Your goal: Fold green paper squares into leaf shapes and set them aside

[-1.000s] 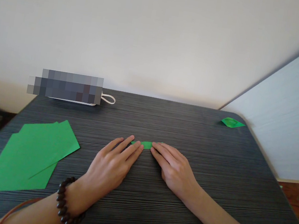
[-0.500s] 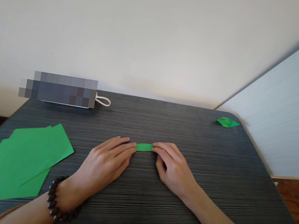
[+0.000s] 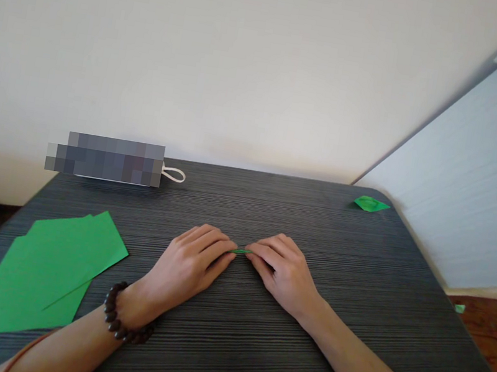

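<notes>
A small folded strip of green paper (image 3: 240, 251) lies at the middle of the dark striped table (image 3: 251, 350). Only a thin sliver of it shows between my fingertips. My left hand (image 3: 192, 262), with a dark bead bracelet on the wrist, has its fingers curled and pressed on the strip's left end. My right hand (image 3: 280, 269) has its fingers curled on the right end. Both hands rest low on the tabletop, fingertips almost touching.
A stack of green paper sheets (image 3: 50, 271) lies at the left of the table. A small folded green paper shape (image 3: 371, 203) sits at the far right corner. A blurred box with a white loop (image 3: 173, 174) stands at the back left. A pale board (image 3: 479, 185) leans on the right.
My fingertips have closed in toward each other over the green strip, so much less of it shows than before. The fingers have gone from flat to curled.
</notes>
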The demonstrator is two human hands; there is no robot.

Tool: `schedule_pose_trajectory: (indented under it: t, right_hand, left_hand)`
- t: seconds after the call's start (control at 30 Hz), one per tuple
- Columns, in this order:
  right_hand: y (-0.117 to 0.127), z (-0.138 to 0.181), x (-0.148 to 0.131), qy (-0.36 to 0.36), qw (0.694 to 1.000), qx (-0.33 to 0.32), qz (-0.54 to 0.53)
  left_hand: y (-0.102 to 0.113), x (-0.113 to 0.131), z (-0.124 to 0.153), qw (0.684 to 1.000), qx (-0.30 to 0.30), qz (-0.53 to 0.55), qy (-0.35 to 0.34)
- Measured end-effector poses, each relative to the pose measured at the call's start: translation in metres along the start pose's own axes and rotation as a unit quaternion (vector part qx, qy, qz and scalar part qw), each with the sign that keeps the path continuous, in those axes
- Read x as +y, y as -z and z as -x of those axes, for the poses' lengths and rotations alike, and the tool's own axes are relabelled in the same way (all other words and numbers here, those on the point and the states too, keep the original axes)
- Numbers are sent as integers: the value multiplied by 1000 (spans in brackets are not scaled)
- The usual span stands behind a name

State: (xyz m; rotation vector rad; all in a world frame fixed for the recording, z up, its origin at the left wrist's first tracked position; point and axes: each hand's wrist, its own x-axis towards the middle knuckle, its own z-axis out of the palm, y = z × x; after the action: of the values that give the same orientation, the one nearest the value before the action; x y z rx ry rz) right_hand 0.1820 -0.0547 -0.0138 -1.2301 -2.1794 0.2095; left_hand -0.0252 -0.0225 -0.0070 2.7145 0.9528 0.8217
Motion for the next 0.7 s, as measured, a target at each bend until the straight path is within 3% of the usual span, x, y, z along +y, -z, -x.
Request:
schedule_pose_trajectory:
  t: [0.37, 0.7]
  right_hand:
    - [0, 1, -9, 54, 999, 4, 0]
    - [0, 1, -11, 101, 994, -12, 34]
  left_hand:
    - [2, 9, -4, 996, 44, 79, -17]
    - [6, 14, -6, 998, 44, 32, -31]
